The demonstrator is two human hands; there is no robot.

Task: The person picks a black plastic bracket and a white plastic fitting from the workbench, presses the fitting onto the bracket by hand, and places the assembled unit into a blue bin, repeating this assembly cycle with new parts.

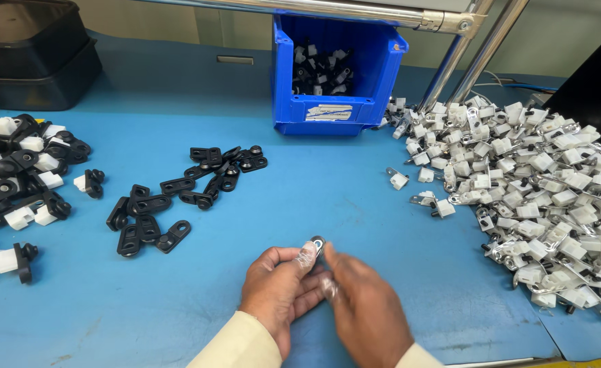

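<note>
My left hand (pixel 279 289) and my right hand (pixel 367 307) meet at the near middle of the blue table (pixel 328 197). Between their fingertips sits a small metal part (pixel 316 244) with a round end; my left thumb and finger pinch it, and my right fingers touch it from the side. Both wrists wear cream sleeves. Most of the part is hidden by the fingers.
A big heap of white-and-metal clips (pixel 539 191) fills the right side. Loose black plastic pieces (pixel 178 197) lie centre-left, and assembled black-and-white parts (pixel 14 177) at the far left. A blue bin (pixel 334 75) with parts stands at the back, black trays (pixel 31 54) back left, metal tubes (pixel 464 61) above.
</note>
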